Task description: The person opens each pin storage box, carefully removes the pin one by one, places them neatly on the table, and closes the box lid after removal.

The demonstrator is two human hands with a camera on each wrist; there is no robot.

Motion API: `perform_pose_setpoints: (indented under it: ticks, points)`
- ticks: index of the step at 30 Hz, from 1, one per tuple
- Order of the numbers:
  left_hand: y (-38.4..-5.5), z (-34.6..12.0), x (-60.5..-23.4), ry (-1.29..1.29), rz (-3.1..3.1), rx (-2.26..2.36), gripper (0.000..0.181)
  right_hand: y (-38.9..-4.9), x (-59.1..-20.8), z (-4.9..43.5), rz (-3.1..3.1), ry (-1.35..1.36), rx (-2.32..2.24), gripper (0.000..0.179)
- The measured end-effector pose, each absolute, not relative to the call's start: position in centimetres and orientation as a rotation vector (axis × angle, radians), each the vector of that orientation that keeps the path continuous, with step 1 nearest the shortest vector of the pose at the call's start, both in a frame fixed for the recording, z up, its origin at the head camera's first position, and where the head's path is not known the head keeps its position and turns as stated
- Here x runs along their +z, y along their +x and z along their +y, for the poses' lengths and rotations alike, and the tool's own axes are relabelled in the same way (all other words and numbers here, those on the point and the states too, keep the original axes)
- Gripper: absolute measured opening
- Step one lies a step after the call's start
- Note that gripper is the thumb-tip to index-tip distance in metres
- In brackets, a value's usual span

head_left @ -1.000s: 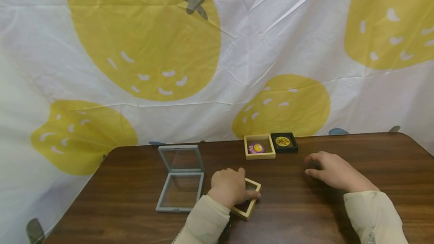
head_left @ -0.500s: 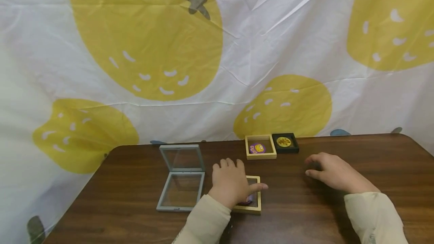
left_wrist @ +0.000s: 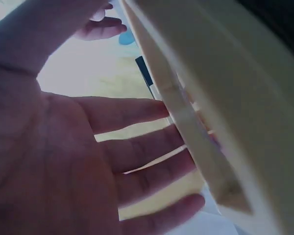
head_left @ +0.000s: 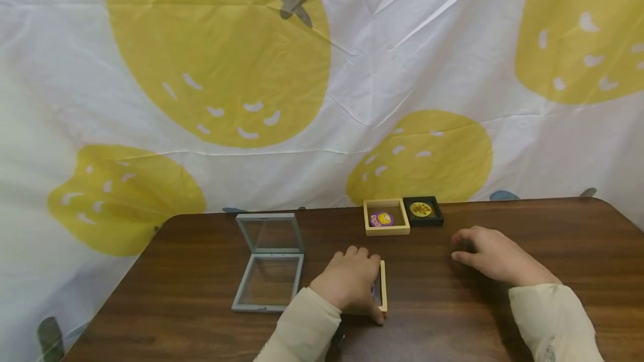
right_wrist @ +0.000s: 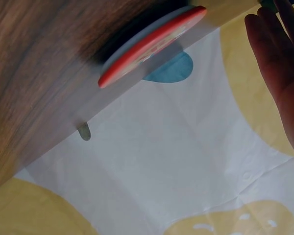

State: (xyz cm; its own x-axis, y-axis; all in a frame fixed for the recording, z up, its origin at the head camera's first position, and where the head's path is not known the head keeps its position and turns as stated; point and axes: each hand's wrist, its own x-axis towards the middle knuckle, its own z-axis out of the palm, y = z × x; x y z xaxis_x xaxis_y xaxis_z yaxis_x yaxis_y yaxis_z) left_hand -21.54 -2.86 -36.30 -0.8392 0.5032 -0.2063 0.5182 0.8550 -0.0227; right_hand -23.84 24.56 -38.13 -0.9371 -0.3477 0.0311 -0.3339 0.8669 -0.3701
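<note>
Two cream sleeves [head_left: 558,320] reach in over a dark brown, wood-grained surface [head_left: 427,320] with a soft sheen near the front. The left hand [head_left: 348,280] spans a small pale wooden frame [head_left: 384,289] on this surface, thumb at its near edge and fingertips at its far one, gripping it with fairly straight fingers; the hand covers most of it. Just left stands a grey-blue hinged frame [head_left: 261,309], one clear-paned half lying flat and the other raised behind. To the right, well apart, the right hand [head_left: 490,253] holds nothing, its fingers loosely bent and the thumb apart. Its wrist view shows a red-edged disc [right_wrist: 154,46] near the surface; whether it lies flat is hard to tell.

Towards the back edge, a second pale wooden frame [head_left: 387,232] contains a purple-and-yellow badge [head_left: 380,219] and touches a black frame [head_left: 427,222] with a yellow disc [head_left: 420,209] inside. Behind hangs a creased white cloth [head_left: 282,183], printed with big yellow lemons and blue and grey-green spots.
</note>
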Motion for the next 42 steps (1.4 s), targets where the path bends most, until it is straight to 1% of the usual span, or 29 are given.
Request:
perform_pose_setpoints:
  ticks: [4,11,14,21,29,32,36,42]
  points:
    - [-21.9,-2.9,-36.5,0.757,2.849,-0.090,0.093,-24.0,-38.1,24.4,2.991,-0.557,-0.580,0.031]
    - [-22.2,-3.2,-36.5,0.789,2.887,-0.006,0.108,-24.1,-38.0,24.3,2.978,-0.546,-0.579,0.031]
    - [-22.2,-3.3,-36.4,0.782,2.905,0.047,0.110,-24.1,-37.9,24.3,2.978,-0.544,-0.579,0.031]
    - [-22.4,-2.9,-36.5,0.750,2.932,0.211,0.123,-24.1,-38.0,24.4,2.966,-0.530,-0.576,0.034]
    - [-22.1,-3.1,-35.7,0.744,2.916,0.365,0.121,-24.0,-37.9,24.3,2.968,-0.532,-0.576,0.032]
    - [-22.2,-3.1,-35.6,0.747,2.904,0.445,0.125,-24.0,-37.9,24.3,2.966,-0.533,-0.573,0.033]
    - [-22.2,-3.0,-35.6,0.749,2.861,0.574,0.135,-24.0,-37.9,24.5,2.963,-0.530,-0.571,0.034]
    - [-22.4,-3.2,-35.5,0.744,2.664,0.859,0.135,-23.9,-38.0,24.3,2.979,-0.541,-0.569,0.034]
